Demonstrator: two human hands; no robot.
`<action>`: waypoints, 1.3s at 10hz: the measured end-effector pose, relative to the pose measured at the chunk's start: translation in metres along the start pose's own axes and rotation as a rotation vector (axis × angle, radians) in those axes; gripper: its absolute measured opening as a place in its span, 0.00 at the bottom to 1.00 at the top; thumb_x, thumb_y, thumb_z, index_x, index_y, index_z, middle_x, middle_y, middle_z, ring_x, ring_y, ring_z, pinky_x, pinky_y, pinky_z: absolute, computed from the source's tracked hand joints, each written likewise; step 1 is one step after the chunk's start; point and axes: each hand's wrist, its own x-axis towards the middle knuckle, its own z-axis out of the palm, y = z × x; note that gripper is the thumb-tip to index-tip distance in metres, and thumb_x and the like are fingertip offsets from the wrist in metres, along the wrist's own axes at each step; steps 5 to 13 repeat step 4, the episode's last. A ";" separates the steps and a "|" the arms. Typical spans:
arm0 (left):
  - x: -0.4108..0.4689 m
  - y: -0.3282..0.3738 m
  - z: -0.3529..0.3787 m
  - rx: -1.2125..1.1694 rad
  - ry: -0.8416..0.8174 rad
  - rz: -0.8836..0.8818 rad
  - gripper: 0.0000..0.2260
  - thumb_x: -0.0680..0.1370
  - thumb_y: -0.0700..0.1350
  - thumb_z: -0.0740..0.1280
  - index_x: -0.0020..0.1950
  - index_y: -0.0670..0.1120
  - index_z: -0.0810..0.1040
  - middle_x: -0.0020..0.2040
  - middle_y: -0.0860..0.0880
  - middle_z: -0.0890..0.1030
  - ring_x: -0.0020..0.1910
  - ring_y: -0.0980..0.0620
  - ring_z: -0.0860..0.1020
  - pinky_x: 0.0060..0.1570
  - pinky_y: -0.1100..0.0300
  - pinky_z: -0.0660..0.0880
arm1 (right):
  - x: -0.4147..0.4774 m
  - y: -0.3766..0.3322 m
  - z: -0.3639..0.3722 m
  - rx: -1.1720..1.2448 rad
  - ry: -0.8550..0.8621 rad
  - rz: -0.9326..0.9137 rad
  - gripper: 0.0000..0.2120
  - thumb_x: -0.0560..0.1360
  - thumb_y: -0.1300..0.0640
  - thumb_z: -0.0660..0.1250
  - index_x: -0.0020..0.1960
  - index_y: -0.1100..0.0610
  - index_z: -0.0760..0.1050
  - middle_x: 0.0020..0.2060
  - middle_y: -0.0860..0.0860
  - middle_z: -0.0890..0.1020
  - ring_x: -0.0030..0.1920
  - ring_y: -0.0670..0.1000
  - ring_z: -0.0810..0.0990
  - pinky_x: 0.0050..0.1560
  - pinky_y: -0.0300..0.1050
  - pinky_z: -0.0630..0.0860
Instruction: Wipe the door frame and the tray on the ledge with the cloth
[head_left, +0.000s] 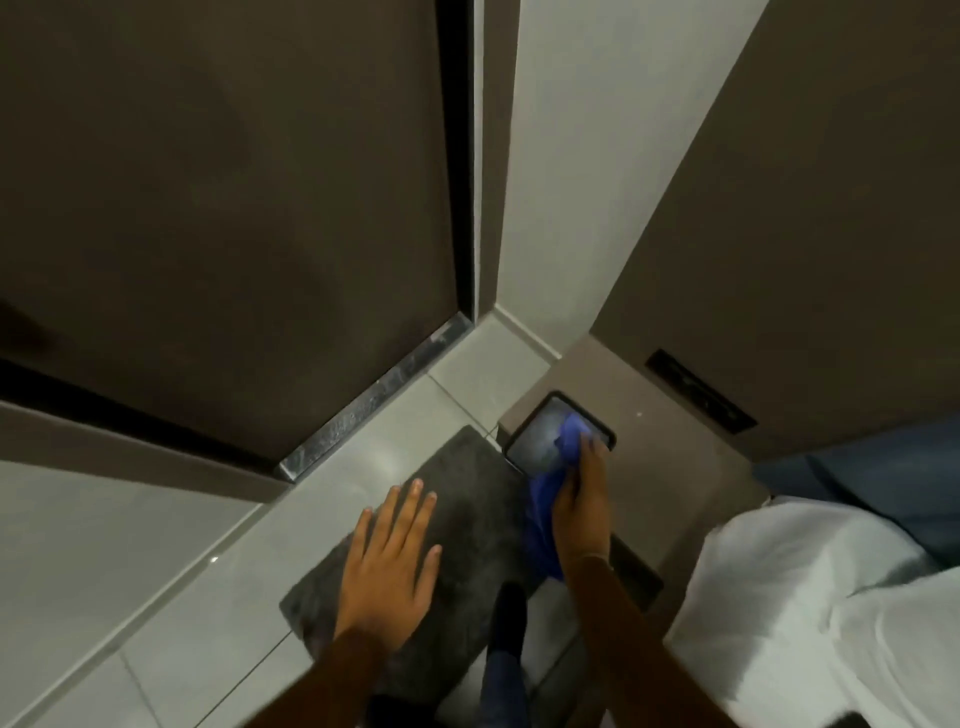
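A small dark tray with a black rim and dusty bottom lies on a low grey-brown ledge. My right hand grips a blue cloth and presses its front end into the tray's right half; the rest of the cloth hangs down below my wrist. My left hand hovers flat, fingers spread, holding nothing, over a dark grey floor mat. The door frame, a pale upright strip, runs along the right edge of the dark brown door.
A dusty metal threshold strip lies at the door's foot. Pale floor tiles surround the mat. White bedding fills the lower right. A black slot sits in the brown wall panel. My dark-socked foot stands on the mat.
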 end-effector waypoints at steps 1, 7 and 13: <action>0.007 0.016 0.019 -0.010 -0.009 -0.040 0.32 0.87 0.60 0.54 0.89 0.50 0.55 0.90 0.48 0.53 0.88 0.46 0.48 0.84 0.47 0.37 | 0.045 0.017 0.009 0.026 0.026 0.077 0.24 0.86 0.61 0.59 0.81 0.52 0.59 0.79 0.49 0.66 0.79 0.52 0.65 0.83 0.55 0.56; 0.003 0.030 0.049 -0.075 0.011 -0.122 0.32 0.87 0.59 0.53 0.89 0.49 0.53 0.90 0.47 0.53 0.88 0.45 0.52 0.84 0.42 0.47 | 0.084 0.088 0.065 -0.555 -0.179 0.011 0.38 0.84 0.42 0.59 0.84 0.52 0.42 0.84 0.56 0.44 0.84 0.57 0.43 0.84 0.65 0.48; 0.003 0.030 0.049 -0.075 0.011 -0.122 0.32 0.87 0.59 0.53 0.89 0.49 0.53 0.90 0.47 0.53 0.88 0.45 0.52 0.84 0.42 0.47 | 0.084 0.088 0.065 -0.555 -0.179 0.011 0.38 0.84 0.42 0.59 0.84 0.52 0.42 0.84 0.56 0.44 0.84 0.57 0.43 0.84 0.65 0.48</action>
